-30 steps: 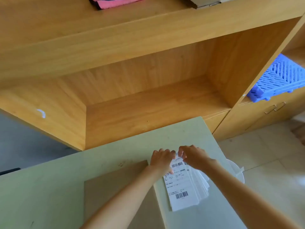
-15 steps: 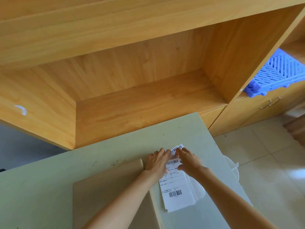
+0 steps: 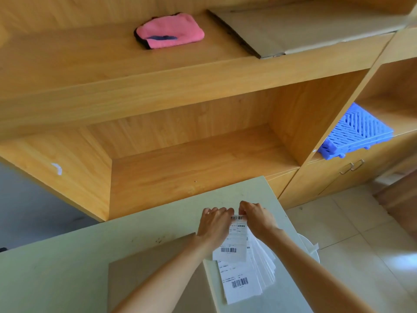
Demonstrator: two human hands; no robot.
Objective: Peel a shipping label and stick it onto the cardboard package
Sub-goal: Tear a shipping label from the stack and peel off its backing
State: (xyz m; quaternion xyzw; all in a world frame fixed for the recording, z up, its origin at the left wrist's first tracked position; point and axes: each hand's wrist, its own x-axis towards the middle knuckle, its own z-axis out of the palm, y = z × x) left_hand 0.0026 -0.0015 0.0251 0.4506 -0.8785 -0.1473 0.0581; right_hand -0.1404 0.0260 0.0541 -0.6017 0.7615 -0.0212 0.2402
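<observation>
Orange-brown wooden shelving unit (image 3: 203, 82) with open cubbies, pale green tabletop (image 3: 67, 263) just in front of it, beige tiled floor (image 3: 361, 233) to its right, soft daylight

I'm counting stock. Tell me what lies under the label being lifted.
Under the lifted label, pinched by the left hand and right hand, lies a fanned stack of labels on the green table. The hands hide the stack's far end, so the count is unclear.

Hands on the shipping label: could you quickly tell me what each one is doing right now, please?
Left hand: closed, pinching the top edge of the shipping label.
Right hand: closed, pinching the same label's top edge.
</observation>
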